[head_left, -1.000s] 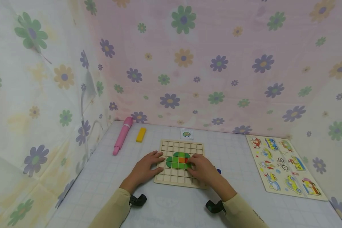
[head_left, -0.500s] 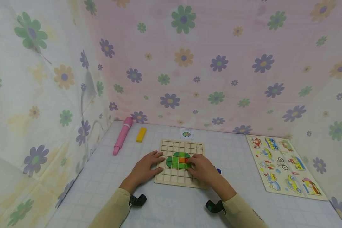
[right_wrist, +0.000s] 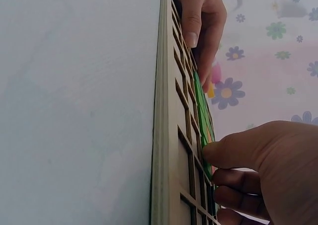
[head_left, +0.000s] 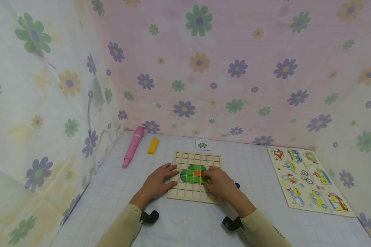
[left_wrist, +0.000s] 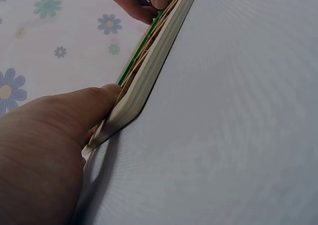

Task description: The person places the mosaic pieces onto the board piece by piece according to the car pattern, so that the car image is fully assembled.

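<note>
A wooden grid board [head_left: 185, 195] lies flat on the table, with green tiles [head_left: 190, 178], orange tiles [head_left: 197, 173] and a red tile [head_left: 202, 174] set in its middle cells. My left hand [head_left: 156, 180] rests on the board's left edge, fingers spread; in the left wrist view its thumb [left_wrist: 99, 103] lies on the edge. My right hand [head_left: 219, 183] is over the right side, its thumb and curled fingers on a green tile [right_wrist: 207, 169] at the pattern's right end. That tile is mostly hidden by the fingers.
A small pattern card [head_left: 202, 144] lies behind the board. To the left are a yellow block [head_left: 153, 146] and a pink stick-like toy [head_left: 133, 147]. A blue piece [head_left: 237, 185] shows past my right wrist. A vehicle puzzle board [head_left: 307, 181] lies at the right.
</note>
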The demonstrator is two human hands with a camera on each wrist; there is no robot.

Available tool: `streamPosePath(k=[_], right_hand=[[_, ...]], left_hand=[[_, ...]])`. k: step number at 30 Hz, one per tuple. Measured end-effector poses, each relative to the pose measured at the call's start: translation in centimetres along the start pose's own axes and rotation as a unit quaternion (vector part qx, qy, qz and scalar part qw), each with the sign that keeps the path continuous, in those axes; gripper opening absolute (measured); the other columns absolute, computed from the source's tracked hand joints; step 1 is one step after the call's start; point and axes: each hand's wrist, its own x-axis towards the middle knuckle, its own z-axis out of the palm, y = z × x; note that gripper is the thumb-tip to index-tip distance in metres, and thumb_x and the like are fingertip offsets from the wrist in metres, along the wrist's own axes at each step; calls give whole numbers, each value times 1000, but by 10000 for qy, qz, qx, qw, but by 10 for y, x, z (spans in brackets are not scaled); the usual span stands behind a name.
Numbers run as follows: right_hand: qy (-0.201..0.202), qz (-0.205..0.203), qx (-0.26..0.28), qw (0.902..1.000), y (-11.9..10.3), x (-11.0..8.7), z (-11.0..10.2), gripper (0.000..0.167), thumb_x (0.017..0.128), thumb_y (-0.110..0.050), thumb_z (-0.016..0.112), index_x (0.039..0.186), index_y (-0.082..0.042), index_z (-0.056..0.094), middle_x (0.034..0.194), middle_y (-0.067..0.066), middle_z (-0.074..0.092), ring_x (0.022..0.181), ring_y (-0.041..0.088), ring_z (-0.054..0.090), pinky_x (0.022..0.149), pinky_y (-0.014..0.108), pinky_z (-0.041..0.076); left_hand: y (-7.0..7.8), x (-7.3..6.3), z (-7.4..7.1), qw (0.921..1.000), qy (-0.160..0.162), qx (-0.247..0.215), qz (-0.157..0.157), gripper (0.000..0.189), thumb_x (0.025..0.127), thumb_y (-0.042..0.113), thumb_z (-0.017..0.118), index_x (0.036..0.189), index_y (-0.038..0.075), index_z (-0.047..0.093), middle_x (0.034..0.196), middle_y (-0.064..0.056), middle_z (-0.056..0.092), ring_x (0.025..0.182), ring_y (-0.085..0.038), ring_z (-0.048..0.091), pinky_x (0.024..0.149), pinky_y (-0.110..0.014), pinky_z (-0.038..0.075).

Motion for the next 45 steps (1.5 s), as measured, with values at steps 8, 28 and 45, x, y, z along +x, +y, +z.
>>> streamPosePath(k=[8, 28, 45], right_hand=[[-30, -5, -25, 10000, -1, -1, -2, 18, 91, -13, 90, 106, -12, 82, 102, -2, 70, 99, 20, 65, 93, 42, 60], [114, 338, 201, 9992, 29, -16, -44, 23, 94, -11, 85, 116, -10, 80, 108, 1, 71, 100, 22, 67, 87, 44, 60], [401, 292, 158, 9986, 63, -34, -67, 23, 94, -10, 85, 115, -5, 80, 106, 3, 72, 94, 23, 65, 81, 45, 59]], left_hand=[[-1, 0, 1, 10000, -12, 35, 6, 50, 104, 37, 76, 150, 20, 68, 166, 4, 49, 160, -28, 34, 125, -60, 33], [-2, 0, 1, 10000, -30, 33, 10, 50, 104, 37, 75, 150, 19, 68, 166, 3, 49, 159, -30, 34, 124, -61, 33], [-2, 1, 1, 10000, -23, 41, -22, 50, 104, 37, 76, 150, 20, 69, 166, 3, 50, 160, -29, 34, 124, -60, 33]])
